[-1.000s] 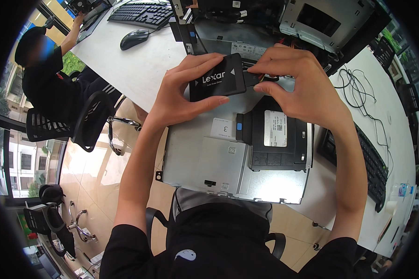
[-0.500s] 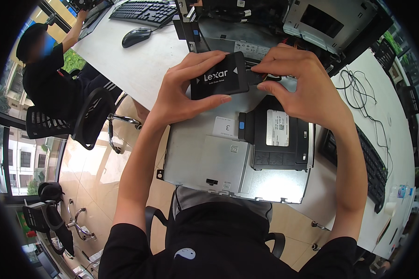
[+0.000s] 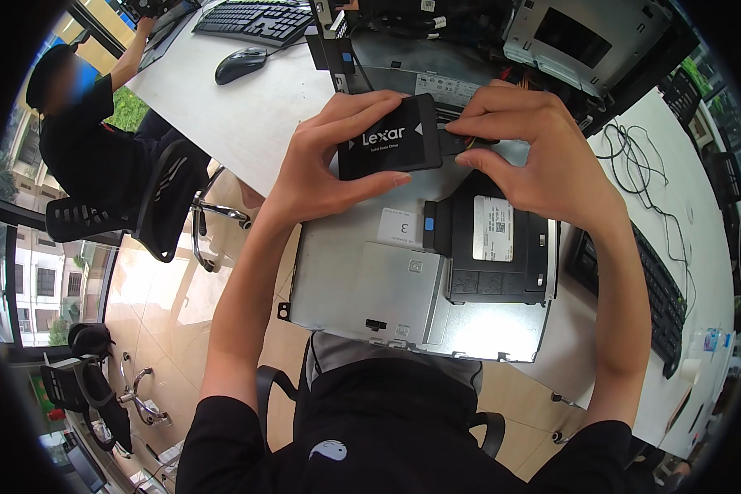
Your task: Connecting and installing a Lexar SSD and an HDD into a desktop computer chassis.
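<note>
Solid-state drive (image 3: 391, 138), black, held above metal chassis panel (image 3: 337, 276); cable connector (image 3: 451, 142) at its right edge.
Connector work at that edge is judged the step in hand; full seating cannot be told. Drive is gripped by its upper and lower edges in the left hand (image 3: 328, 156); connector is pinched between thumb and fingertips of the right hand (image 3: 539, 156). Both hands are angled inward. Straight alignment and a braced drive would be called for next.

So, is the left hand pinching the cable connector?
No, the left hand holds the black drive, while the right hand pinches the connector at its right edge.
</note>
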{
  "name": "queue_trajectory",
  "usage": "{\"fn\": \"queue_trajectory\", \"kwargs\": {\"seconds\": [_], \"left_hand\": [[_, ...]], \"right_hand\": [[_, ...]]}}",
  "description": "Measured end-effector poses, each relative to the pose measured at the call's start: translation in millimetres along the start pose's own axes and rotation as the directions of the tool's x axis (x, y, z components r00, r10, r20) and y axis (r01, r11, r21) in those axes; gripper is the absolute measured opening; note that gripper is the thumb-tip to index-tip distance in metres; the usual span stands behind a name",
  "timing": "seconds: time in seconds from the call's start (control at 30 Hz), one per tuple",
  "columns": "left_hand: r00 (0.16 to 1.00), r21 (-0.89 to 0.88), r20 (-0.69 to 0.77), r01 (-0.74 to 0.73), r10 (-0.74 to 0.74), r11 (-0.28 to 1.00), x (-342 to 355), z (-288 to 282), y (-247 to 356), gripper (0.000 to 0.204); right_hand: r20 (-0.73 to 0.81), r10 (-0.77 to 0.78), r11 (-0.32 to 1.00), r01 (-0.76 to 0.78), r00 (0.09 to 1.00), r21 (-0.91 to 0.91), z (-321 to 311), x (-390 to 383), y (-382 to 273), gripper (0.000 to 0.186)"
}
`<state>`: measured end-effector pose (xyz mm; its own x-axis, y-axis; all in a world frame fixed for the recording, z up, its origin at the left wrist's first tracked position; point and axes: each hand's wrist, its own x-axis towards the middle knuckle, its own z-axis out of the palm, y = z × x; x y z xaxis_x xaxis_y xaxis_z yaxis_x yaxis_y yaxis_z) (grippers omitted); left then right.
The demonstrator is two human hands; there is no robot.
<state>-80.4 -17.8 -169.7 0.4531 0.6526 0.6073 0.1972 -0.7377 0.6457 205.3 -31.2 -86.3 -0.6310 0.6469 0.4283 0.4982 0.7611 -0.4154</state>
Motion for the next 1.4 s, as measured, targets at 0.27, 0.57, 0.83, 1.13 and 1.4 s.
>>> {"fn": "queue_trajectory", "kwargs": {"seconds": [0.27, 0.57, 0.83, 1.13, 1.4], "left_hand": [[0.999, 0.028, -0.022, -0.034, 0.035, 0.999, 0.7, 1.1, -1.5, 0.081], [1.0, 0.019, 0.003, -0.014, 0.014, 1.0, 0.0, -0.5, 0.6, 0.084], [1.0, -0.032, -0.009, -0.016, 0.015, 0.999, 0.4, -0.7, 0.8, 0.085], [0.997, -0.017, -0.071, -0.028, 0.027, 0.999, 0.4, -0.6, -0.3, 0.078], [0.998, -0.072, -0.058, 0.008, -0.012, 0.997, -1.0, -2.1, 1.7, 0.083]], "right_hand": [[-0.01, 0.0, 1.0, 0.0, 1.0, -0.013, 1.8, -1.0, 0.3, 0.027], [0.007, 0.025, 0.999, -0.024, 1.0, -0.039, 1.1, -0.5, -0.7, 0.029], [0.004, 0.18, 0.983, -0.18, 0.984, 0.031, -2.0, 0.7, -0.5, 0.031], [-0.053, 0.369, 0.923, -0.359, 0.928, 0.137, -27.9, 1.8, 3.5, 0.032], [-0.274, 0.29, 0.943, -0.226, 0.917, 0.243, -30.5, 1.2, 12.3, 0.034]]}}
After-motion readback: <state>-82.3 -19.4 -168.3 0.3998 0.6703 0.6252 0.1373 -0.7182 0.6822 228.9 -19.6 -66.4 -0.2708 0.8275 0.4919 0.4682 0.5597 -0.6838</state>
